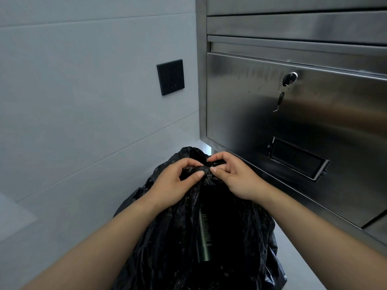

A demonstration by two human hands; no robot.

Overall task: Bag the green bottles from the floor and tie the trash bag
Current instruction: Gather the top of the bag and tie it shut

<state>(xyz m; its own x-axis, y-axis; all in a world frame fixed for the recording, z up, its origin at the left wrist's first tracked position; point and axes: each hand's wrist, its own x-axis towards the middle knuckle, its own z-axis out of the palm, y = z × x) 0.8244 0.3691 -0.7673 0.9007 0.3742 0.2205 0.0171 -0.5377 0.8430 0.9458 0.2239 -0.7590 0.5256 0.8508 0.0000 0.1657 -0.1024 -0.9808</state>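
black trash bag [167, 237], gathered neck pinched between both hands [206, 176]

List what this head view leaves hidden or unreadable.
- Knot: fingers of left hand and right hand cover the gathered neck of the trash bag.
- Bottle: label print too small; other contents hidden by plastic.
- Bag bottom: cut off by frame edge.

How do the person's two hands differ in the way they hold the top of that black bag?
The left hand lies lower on the trash bag, its thumb pressed across the gathered neck; the right hand arches higher, fingertips curled down onto the knot area. The left hand comes in from the wall side, the right from the steel cabinet side. Both pinch the same bunched plastic, nearly touching each other.
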